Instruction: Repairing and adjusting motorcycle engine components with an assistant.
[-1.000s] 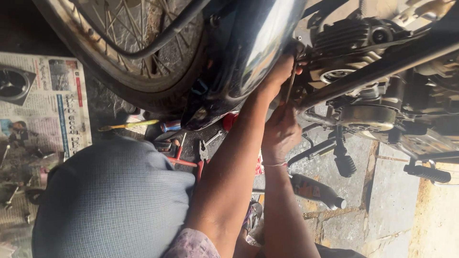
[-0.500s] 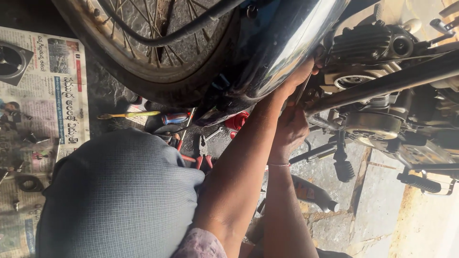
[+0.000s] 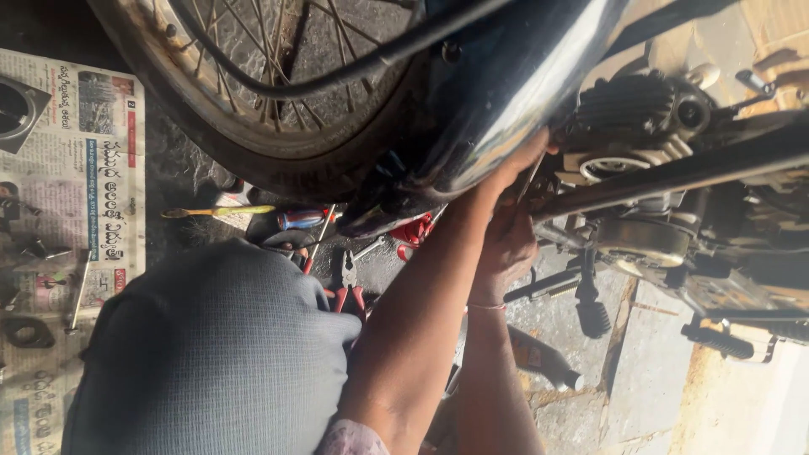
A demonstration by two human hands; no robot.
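A spoked wheel with a worn tyre fills the top of the view, a black cable curving across it. Below it, on the stained floor, lie a yellow-handled screwdriver, a blue-and-red-handled screwdriver and red-handled pliers. A spread newspaper at the left edge carries small dark metal parts. A dark bottle lies on its side near the paving stones, beside a black footrest.
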